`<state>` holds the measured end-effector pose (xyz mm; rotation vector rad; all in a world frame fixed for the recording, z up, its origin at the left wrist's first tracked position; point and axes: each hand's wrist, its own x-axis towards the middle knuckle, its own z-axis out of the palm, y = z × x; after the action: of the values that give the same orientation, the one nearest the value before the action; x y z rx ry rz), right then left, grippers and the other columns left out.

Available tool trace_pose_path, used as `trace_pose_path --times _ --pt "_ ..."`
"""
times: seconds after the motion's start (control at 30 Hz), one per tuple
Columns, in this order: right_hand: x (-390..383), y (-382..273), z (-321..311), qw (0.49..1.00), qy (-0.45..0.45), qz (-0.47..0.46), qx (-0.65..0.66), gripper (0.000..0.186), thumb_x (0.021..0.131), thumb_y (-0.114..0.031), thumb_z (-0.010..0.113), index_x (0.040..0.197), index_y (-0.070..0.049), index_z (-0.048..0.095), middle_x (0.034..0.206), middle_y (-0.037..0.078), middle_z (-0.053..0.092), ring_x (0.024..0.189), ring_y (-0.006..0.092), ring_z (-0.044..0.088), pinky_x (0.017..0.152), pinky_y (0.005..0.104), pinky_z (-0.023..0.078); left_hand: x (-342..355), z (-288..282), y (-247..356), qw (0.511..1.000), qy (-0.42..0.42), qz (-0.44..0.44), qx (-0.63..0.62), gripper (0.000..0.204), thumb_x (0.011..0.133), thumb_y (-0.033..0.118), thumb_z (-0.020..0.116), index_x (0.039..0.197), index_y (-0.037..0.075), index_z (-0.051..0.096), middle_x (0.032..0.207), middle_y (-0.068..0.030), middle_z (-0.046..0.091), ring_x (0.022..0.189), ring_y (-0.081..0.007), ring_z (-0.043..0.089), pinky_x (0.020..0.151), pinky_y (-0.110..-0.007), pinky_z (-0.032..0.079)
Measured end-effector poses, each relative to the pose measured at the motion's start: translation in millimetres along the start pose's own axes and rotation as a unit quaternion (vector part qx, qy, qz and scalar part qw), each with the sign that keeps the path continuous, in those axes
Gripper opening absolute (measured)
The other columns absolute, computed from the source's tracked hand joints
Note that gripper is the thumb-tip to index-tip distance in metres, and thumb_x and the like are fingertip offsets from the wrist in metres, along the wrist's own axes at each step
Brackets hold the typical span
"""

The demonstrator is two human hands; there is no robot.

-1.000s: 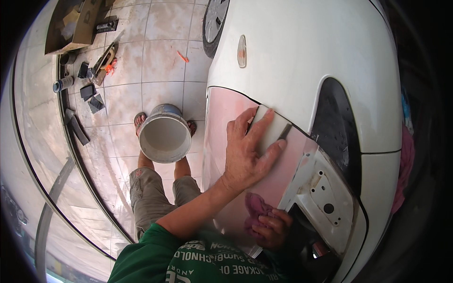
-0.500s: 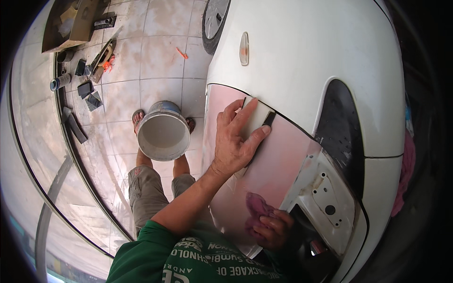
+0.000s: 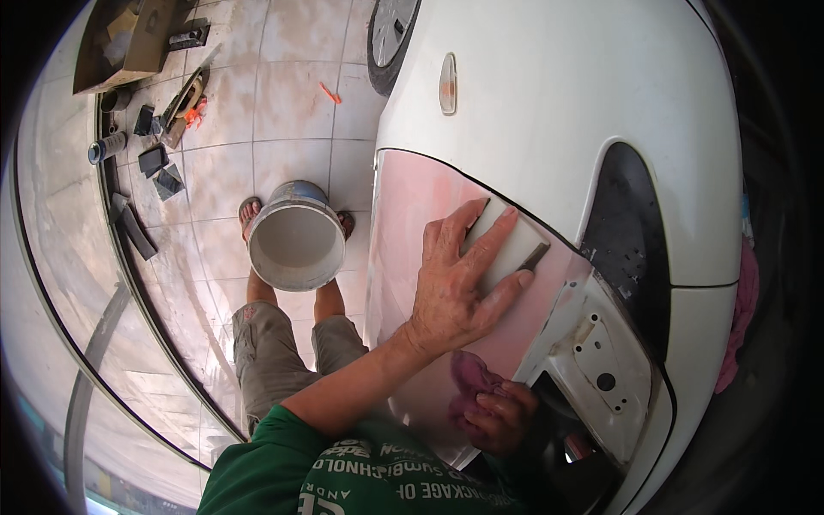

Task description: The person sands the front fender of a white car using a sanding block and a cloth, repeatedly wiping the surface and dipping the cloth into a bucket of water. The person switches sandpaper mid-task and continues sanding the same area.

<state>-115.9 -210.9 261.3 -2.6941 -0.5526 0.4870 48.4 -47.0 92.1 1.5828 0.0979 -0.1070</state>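
Note:
My left hand (image 3: 455, 296) presses a pale sanding block (image 3: 508, 256) onto the pink-coated panel (image 3: 408, 193) of a white car. The fingers lie over the block with the thumb along its near side, and dark strips of what looks like sandpaper show at its ends. The block is close to the curved seam between the pink panel and the white bodywork. Lower down, my right hand (image 3: 505, 419) is closed on a purple-pink cloth (image 3: 470, 376) at the panel's near part. Shadow partly hides those fingers.
A bucket (image 3: 296, 245) of cloudy liquid stands by my feet. Dark sanding pads (image 3: 154, 160), a can (image 3: 107, 148) and a cardboard box (image 3: 129, 47) lie along the left. Right of the panel is a bare metal recess (image 3: 601, 356) with holes. A pink cloth (image 3: 740, 313) hangs at the far right.
My left hand has slid the sanding block to the right and slightly nearer along the panel. The right hand and its cloth have hardly moved.

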Motion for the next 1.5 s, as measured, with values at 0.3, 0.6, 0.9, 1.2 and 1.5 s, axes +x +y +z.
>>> trace_pose_path --times 0.3,0.6,0.9,1.2,1.5 --pt "13 -6 -12 0.999 -0.034 0.025 -0.014 0.03 0.075 -0.022 0.095 0.095 -0.025 0.072 0.116 -0.002 0.069 0.124 0.0285 0.06 0.105 0.0453 0.057 -7 13 42 1.0 0.005 0.003 0.012 0.073 0.085 0.031 0.091 0.151 0.01 0.066 0.144 -0.0232 0.054 0.115 -0.0312 0.054 0.101 -0.043 0.049" --pt "0 -2 -3 0.999 -0.003 0.031 0.024 0.032 0.075 -0.017 0.094 0.094 -0.025 0.07 0.113 -0.006 0.07 0.119 0.023 0.062 0.103 0.0494 0.055 -8 20 55 0.999 0.033 0.027 0.021 0.069 0.087 0.025 0.09 0.15 0.007 0.066 0.14 -0.0221 0.055 0.115 -0.0319 0.055 0.098 -0.042 0.05" --pt "-2 1 3 0.999 0.028 0.008 0.046 0.034 0.066 -0.019 0.096 0.091 -0.025 0.074 0.112 -0.003 0.07 0.117 0.0287 0.061 0.097 0.0468 0.058 -12 27 63 0.998 0.03 0.051 0.028 0.069 0.086 0.027 0.088 0.148 0.006 0.065 0.138 -0.0276 0.054 0.114 -0.0403 0.053 0.097 -0.05 0.048" --pt "4 6 0 0.997 0.022 -0.014 0.067 0.029 0.073 -0.021 0.093 0.098 -0.02 0.078 0.115 -0.002 0.073 0.118 0.0277 0.063 0.1 0.0448 0.058 -16 26 57 0.998 0.032 0.046 0.009 0.071 0.085 0.024 0.091 0.15 0.009 0.067 0.139 -0.0232 0.055 0.115 -0.0337 0.056 0.099 -0.045 0.049" --pt "10 6 0 0.999 0.023 -0.02 0.039 0.03 0.073 -0.021 0.096 0.094 -0.022 0.075 0.111 -0.003 0.071 0.115 0.0263 0.063 0.097 0.0435 0.057 -13 18 45 0.997 0.002 0.078 0.017 0.073 0.088 0.028 0.086 0.153 0.006 0.061 0.14 -0.0279 0.054 0.114 -0.0425 0.054 0.1 -0.052 0.048"
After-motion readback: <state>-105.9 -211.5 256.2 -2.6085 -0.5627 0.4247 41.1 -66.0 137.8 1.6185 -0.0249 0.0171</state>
